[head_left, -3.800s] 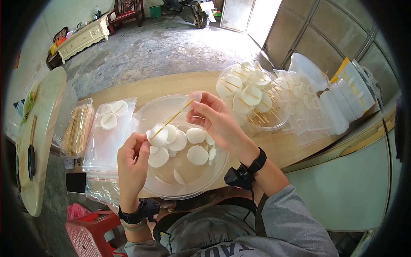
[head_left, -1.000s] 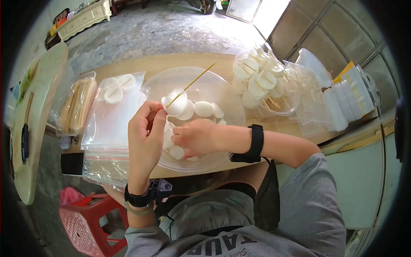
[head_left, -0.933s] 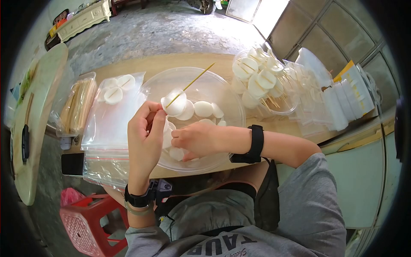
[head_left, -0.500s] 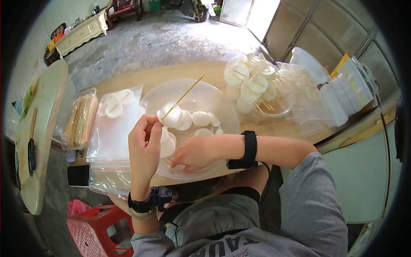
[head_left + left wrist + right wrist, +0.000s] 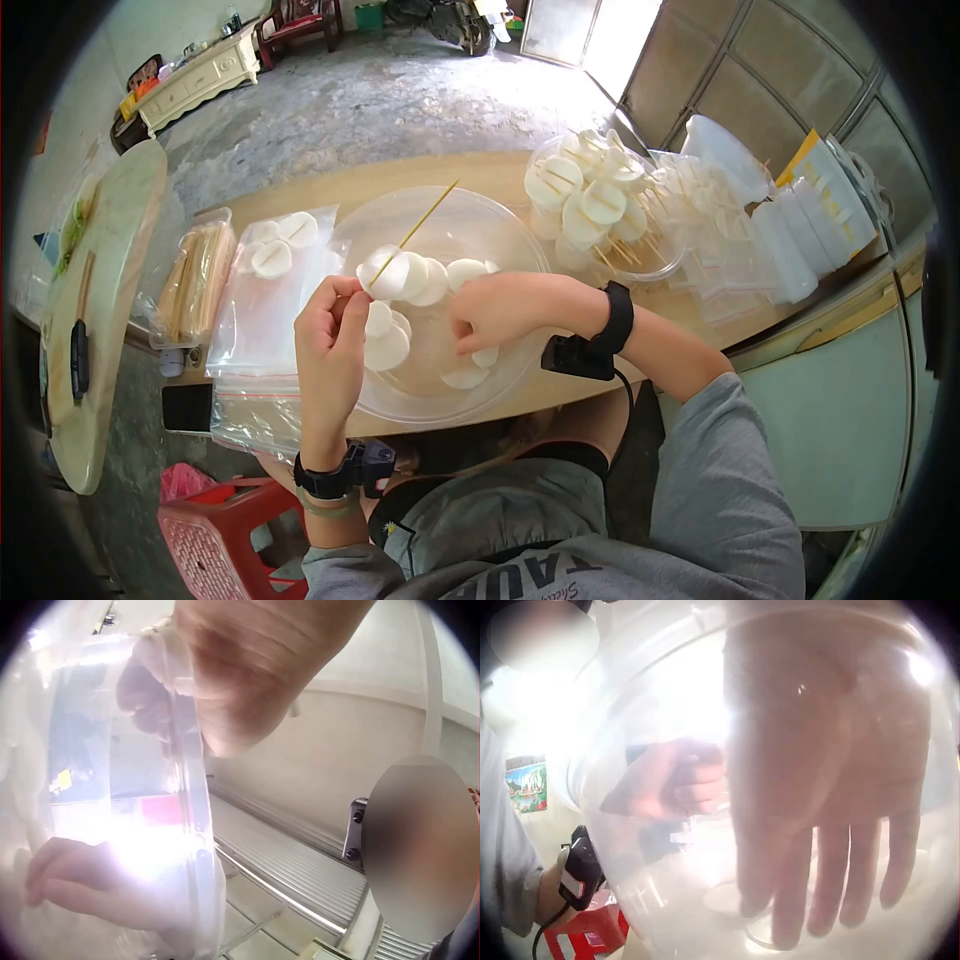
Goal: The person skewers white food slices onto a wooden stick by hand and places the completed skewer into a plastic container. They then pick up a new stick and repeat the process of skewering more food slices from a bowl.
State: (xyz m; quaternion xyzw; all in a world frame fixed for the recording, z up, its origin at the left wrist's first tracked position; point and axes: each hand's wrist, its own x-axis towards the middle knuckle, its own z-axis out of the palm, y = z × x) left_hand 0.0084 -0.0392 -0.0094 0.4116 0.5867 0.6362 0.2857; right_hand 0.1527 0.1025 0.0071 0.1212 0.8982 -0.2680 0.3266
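Observation:
My left hand [image 5: 330,350] pinches a thin yellowish skewer [image 5: 428,213] near its lower end, over the left side of a clear plastic basin [image 5: 470,222]. A round white disc [image 5: 388,270] is on the skewer close to the fingertips, and the bare end slants up to the right. Inside the basin my right hand [image 5: 510,308] reaches down among loose white discs [image 5: 386,348]. Through the basin wall, the right wrist view shows the right hand's fingers [image 5: 829,885] straight and pointing down, fingertips close to a few discs. The left wrist view shows mostly the left palm's edge [image 5: 247,690].
Beyond the basin to the right stands a tub heaped with skewered discs [image 5: 590,200], beside small bags [image 5: 715,255]. To the left lie plastic bags [image 5: 245,335] with several discs on top, a box of skewers [image 5: 190,280] and a phone [image 5: 187,408].
Both hands were at the skewer's ends earlier; then the right hand let go and went into the basin. It has since moved up and right there, while the left keeps its pinch.

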